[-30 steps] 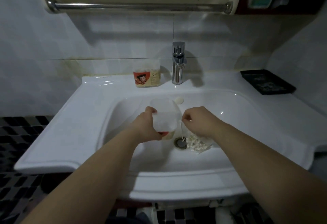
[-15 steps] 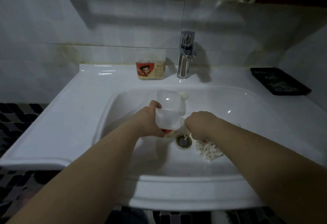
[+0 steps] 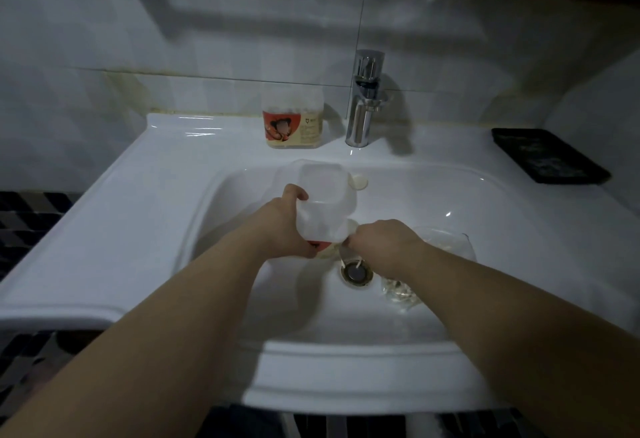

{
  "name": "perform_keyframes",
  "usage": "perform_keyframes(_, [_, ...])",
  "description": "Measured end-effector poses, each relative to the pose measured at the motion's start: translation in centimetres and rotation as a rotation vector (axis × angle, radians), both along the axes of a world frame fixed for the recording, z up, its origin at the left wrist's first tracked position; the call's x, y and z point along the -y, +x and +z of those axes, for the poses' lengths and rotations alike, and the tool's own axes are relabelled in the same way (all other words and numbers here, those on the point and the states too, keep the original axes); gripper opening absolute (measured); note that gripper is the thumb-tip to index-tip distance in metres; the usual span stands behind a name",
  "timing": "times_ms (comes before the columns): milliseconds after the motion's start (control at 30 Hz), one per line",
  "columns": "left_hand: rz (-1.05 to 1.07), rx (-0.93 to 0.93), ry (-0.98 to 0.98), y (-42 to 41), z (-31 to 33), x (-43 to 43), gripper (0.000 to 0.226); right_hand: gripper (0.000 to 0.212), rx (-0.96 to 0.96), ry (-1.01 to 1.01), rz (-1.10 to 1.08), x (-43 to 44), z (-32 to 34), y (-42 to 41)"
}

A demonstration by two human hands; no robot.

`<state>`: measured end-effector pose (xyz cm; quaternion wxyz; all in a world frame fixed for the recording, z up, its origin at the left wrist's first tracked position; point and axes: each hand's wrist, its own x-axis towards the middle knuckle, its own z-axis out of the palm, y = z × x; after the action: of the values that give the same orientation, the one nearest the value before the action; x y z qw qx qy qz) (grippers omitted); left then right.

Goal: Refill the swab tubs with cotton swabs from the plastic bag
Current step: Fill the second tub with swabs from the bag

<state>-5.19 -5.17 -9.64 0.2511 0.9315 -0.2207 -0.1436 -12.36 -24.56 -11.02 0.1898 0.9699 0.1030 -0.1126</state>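
The swab tub (image 3: 325,205) I am filling sits in my left hand (image 3: 287,226), tilted over the middle of the basin with its red-labelled end low and toward me. My fingers wrap its left side and my thumb hooks over its upper edge. At its 5 o'clock my right hand (image 3: 381,243) has its fingers bunched together, tips at the tub's low end (whether a swab is pinched there I cannot tell). The drain (image 3: 356,272) lies at the tub's 6 o'clock, just below both hands. The plastic bag (image 3: 446,240) with the cotton swabs (image 3: 400,288) lies in the basin at 4 o'clock, partly under my right wrist. At 12 o'clock a second tub (image 3: 292,122) stands upright on the ledge of the sink (image 3: 138,230), the faucet (image 3: 365,102) near its right. A black tray (image 3: 550,155) rests at 2 o'clock, well apart.
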Motion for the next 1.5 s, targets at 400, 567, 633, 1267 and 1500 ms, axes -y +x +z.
perform_keyframes(400, [0.045, 0.005, -0.035, 0.1, 0.3, -0.5, 0.098, 0.042, -0.048, -0.046, 0.098, 0.1, 0.5, -0.5])
perform_keyframes(567, [0.047, -0.002, -0.039, 0.2, 0.3, -0.5, 0.098, 0.023, -0.121, -0.139, -0.002, -0.6, 0.4, -0.3])
perform_keyframes(633, [0.043, -0.007, -0.038, 0.2, 0.3, -0.5, 0.097, 0.036, -0.131, -0.118, -0.007, -0.6, 0.5, -0.4])
perform_keyframes(1267, [-0.069, -0.085, 0.019, -2.3, -0.6, 1.7, 0.101, 0.022, 0.363, 0.7, -0.493, 4.0, 1.8, 0.6])
perform_keyframes(1500, [-0.048, -0.111, 0.047, -3.0, -0.2, 1.7, 0.112, 0.017, 0.47, 1.072, -0.525, 3.8, 3.7, -0.4])
